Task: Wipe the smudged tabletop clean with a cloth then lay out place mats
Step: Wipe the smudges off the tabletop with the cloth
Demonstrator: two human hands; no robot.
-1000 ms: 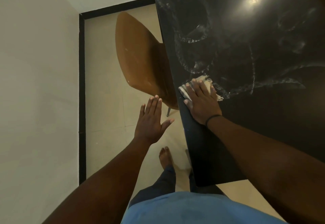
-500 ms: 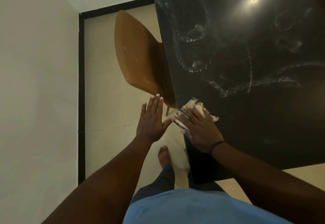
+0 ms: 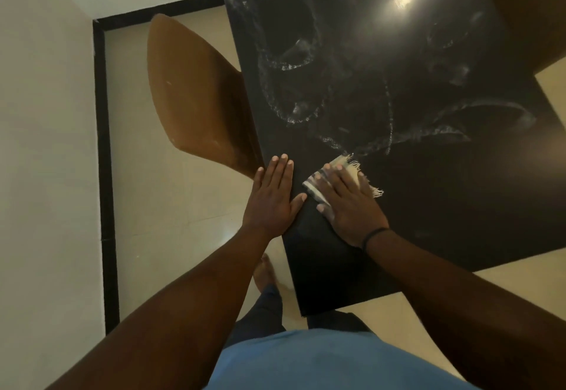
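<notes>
Near the left edge of the black tabletop (image 3: pixel 428 212), the right hand (image 3: pixel 349 206) lies flat with straight fingers pressing a pale fringed cloth (image 3: pixel 349 169) against the surface, so it is pressing down rather than gripping. The left hand (image 3: pixel 272 199) is also flat and released, fingers together, held at the table's edge with its fingertips reaching over the rim; whether the palm touches the rim is hard to tell. Whitish smudge trails (image 3: pixel 306 107) curl across the middle and far part of the top, just beyond the cloth, while the near strip by the person looks dark and free of marks. Judging by that, wiping is under way but well short of done: most of the surface is left to clear. No place mats show anywhere in view, so that step has not begun. A brown chair (image 3: pixel 196 95) is tucked at the table's left side.
</notes>
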